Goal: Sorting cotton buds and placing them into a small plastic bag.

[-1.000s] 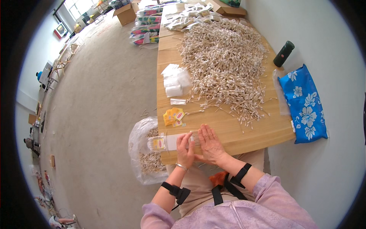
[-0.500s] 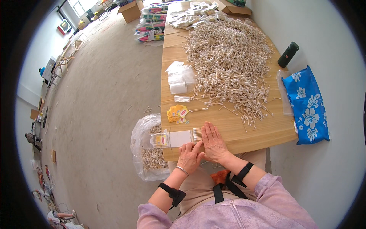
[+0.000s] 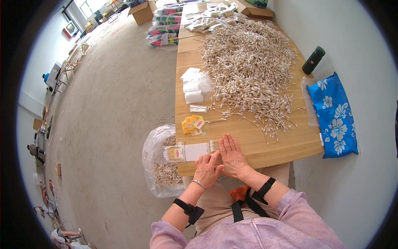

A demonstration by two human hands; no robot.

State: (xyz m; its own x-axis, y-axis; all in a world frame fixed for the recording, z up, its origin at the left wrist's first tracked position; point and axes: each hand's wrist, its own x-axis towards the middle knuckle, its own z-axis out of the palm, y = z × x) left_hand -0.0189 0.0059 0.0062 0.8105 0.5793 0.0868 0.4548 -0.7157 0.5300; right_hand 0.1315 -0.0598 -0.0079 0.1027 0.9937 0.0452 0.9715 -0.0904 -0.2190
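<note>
A short row of cotton swabs [image 3: 214, 145] lies side by side on the wooden table near its front edge. My right hand [image 3: 233, 155] rests flat at the row's right end, fingers stretched out together and covering part of it. Against the near side of the row, my left hand [image 3: 207, 167] reaches with its index finger; its fingers are apart and its thumb nearly touches the right hand. Left of the row is a white flat block [image 3: 196, 152], and beside that a clear packet of swabs with a yellow card [image 3: 174, 153] at the table's left edge.
A large heap of loose swabs [image 3: 248, 62] spreads over the table. Yellow cards [image 3: 193, 123] and clear plastic bags [image 3: 193, 86] lie along the left side. A dark bottle [image 3: 313, 60] and blue flowered pouch [image 3: 333, 116] are at right. A plastic sack of swabs [image 3: 166, 172] stands below left.
Almost nothing differs. Both hands keep their places at the row of swabs; the whole view has shifted very slightly.
</note>
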